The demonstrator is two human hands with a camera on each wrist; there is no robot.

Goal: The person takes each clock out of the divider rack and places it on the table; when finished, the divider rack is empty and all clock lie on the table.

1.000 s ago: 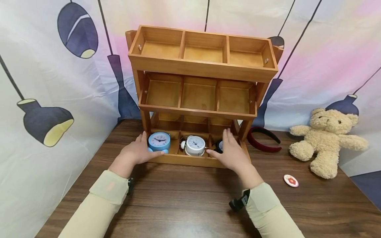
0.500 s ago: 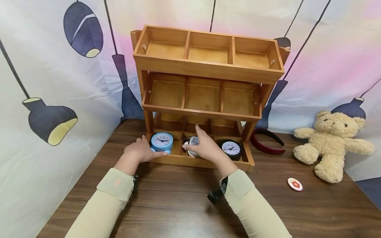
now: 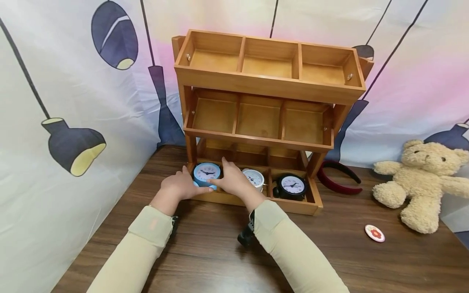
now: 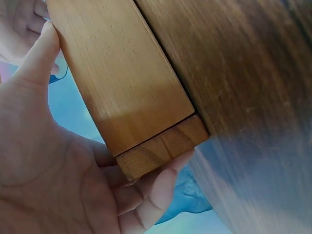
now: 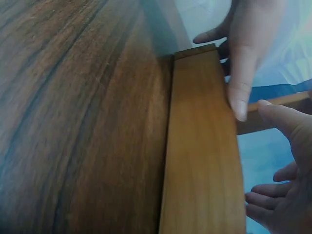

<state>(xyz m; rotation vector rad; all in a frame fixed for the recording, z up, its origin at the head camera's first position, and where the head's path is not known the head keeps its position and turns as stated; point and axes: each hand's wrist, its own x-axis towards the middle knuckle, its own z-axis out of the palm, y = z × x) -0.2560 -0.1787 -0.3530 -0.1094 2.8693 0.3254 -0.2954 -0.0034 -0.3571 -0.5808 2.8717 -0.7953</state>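
A wooden three-tier rack stands on the table, with three alarm clocks in its bottom tray. The blue alarm clock sits in the left compartment, the white alarm clock in the middle and the black alarm clock on the right. At the tray's left front corner, my left hand lays its thumb along the front edge; the left wrist view shows its fingers bent round the tray's end. My right hand, fingers extended, reaches over the middle compartment, its thumb at the blue clock's right side, partly covering the white clock.
Right of the rack lie a dark red headband and a round badge with a red flower. A teddy bear leans against the cloth backdrop. The rack's upper tiers overhang the bottom tray.
My right hand has moved left, from the black clock past the white clock to beside the blue clock. My left hand stays at the left corner. The head view has shifted slightly.
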